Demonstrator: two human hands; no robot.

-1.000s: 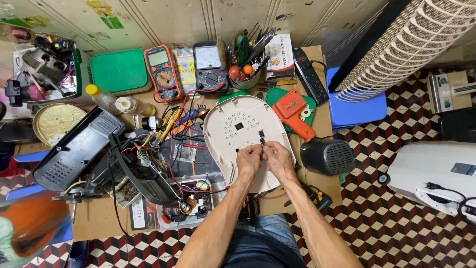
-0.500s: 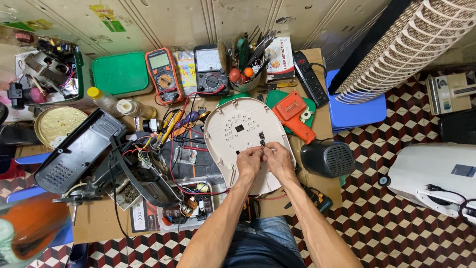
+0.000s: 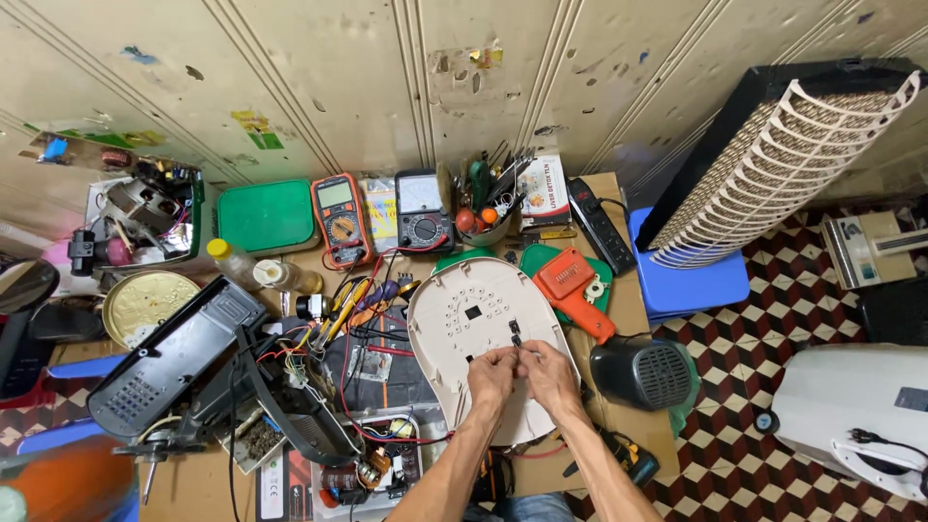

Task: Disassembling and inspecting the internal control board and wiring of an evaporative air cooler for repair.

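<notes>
Both hands pinch something too small to identify, left hand point(image 3: 491, 370) and right hand point(image 3: 547, 372) with fingertips pressed together over the white oval panel point(image 3: 464, 329), which lies flat on the cluttered surface point(image 3: 619, 309). A slip could drop the part among the loose red wires point(image 3: 362, 425), or strain the panel's small black fitting point(image 3: 515, 333).

Both hands point(image 3: 522, 372) on white panel point(image 3: 474, 338)
</notes>
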